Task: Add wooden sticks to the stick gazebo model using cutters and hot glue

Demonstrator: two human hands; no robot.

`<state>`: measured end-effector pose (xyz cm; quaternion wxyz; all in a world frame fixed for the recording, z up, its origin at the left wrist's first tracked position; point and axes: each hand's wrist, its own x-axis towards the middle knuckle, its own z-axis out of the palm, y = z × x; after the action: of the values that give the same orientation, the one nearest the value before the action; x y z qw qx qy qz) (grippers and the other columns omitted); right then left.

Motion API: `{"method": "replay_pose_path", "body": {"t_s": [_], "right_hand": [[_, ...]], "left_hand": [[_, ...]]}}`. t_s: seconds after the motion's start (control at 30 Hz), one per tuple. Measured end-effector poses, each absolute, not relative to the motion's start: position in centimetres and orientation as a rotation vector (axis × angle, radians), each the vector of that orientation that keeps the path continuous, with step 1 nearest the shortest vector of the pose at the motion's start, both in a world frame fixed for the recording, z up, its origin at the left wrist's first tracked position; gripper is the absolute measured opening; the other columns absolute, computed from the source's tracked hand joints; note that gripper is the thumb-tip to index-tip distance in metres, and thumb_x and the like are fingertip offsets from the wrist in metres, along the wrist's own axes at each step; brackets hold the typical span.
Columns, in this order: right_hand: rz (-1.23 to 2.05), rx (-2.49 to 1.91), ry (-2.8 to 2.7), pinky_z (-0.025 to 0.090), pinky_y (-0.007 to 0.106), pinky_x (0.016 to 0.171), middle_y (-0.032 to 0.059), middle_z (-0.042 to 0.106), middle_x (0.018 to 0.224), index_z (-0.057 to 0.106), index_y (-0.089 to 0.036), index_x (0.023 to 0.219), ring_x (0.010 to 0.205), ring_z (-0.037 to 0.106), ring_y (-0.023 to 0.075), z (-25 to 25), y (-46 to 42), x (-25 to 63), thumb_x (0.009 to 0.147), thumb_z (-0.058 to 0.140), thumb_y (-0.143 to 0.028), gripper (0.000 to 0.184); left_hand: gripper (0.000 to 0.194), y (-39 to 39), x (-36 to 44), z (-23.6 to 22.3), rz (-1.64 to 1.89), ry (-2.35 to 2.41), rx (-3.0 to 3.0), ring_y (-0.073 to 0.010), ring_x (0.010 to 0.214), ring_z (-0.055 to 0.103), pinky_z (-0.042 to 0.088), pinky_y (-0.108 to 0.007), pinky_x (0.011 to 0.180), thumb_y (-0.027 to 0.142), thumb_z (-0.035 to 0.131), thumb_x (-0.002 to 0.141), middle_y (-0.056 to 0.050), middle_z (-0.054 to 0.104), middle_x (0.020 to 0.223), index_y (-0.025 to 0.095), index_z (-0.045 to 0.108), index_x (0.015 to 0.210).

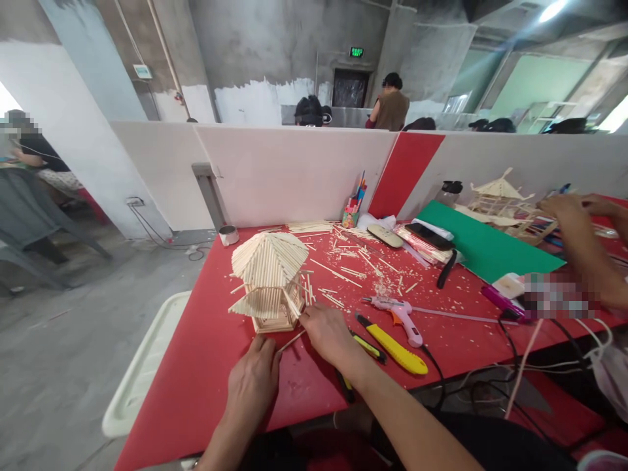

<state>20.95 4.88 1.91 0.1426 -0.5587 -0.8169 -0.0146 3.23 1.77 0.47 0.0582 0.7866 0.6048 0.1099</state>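
A small pavilion model (pixel 269 261) built of thin pale wooden sticks stands upright on the red tabletop. Its upper roof is pitched, and a lower eave panel (pixel 258 304) juts out at the front left. My left hand (pixel 254 376) has its fingers together against the model's front bottom edge. At the model's right front corner, my right hand (pixel 328 335) is closed with its fingertips on a pale strip of sticks (pixel 293 303) that slopes down from the roof. A loose thin stick (pixel 293 341) lies between both hands; its ends are partly hidden by them.
Right of my hands lie a pink glue gun (pixel 400 317), a yellow utility knife (pixel 395 347) and a smaller cutter (pixel 369 347). Loose sticks (pixel 338 271) and shavings litter the table behind. A tin (pixel 228 235) stands back left; a co-worker's hand (pixel 564 208) is far right.
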Motion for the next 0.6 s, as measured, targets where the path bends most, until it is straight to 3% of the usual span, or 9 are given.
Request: {"method": "replay_pose_path", "body": {"t_s": [0.17, 0.37, 0.5, 0.6], "right_hand": [[-0.098, -1.406, -2.366, 0.044, 0.023, 0.068, 0.0046, 0.066, 0.086, 0.067, -0.02, 0.086, 0.083, 0.059, 0.0155, 0.5, 5.5, 21.6, 0.088, 0.048, -0.014, 0.02], [-0.179, -1.248, -2.073, 0.048, 0.024, 0.076, 0.0045, 0.066, 0.092, 0.066, -0.021, 0.102, 0.086, 0.06, 0.0131, -0.5, 1.2, 22.5, 0.09, 0.044, -0.013, 0.026], [-0.222, -1.159, -1.919, 0.049, 0.024, 0.067, 0.0037, 0.066, 0.085, 0.065, -0.023, 0.103, 0.077, 0.06, 0.012, -0.6, -2.0, 20.9, 0.086, 0.05, -0.009, 0.027], [-0.182, -1.011, -1.845, 0.051, 0.025, 0.067, 0.0043, 0.067, 0.085, 0.062, -0.023, 0.109, 0.079, 0.062, 0.0133, -0.7, -3.4, 19.3, 0.083, 0.054, -0.006, 0.032]], "left_hand": [[0.022, 1.4, 2.7, 0.5, 0.701, 1.681, 2.184, -0.0179, 0.075, 0.06, 0.041, -0.026, 0.062, 0.025, 0.041, 0.088, -0.005, 0.062, 0.091, 0.021, 0.062, 0.084], [0.027, 1.2, 3.7, 0.6, 0.971, 1.273, 1.536, -0.0144, 0.059, 0.053, 0.04, -0.024, 0.056, 0.041, 0.059, 0.078, -0.002, 0.059, 0.061, 0.018, 0.065, 0.065], [0.04, 0.8, 5.3, 0.5, 0.817, 1.045, 0.894, -0.0051, 0.031, 0.023, 0.017, -0.019, 0.035, 0.056, 0.064, 0.069, 0.008, 0.034, 0.035, 0.016, 0.062, 0.066], [0.041, 0.3, 5.9, 0.4, 0.752, 0.928, 0.631, -0.0018, 0.03, 0.019, 0.011, -0.017, 0.034, 0.052, 0.074, 0.06, 0.01, 0.034, 0.034, 0.014, 0.063, 0.072]]}}
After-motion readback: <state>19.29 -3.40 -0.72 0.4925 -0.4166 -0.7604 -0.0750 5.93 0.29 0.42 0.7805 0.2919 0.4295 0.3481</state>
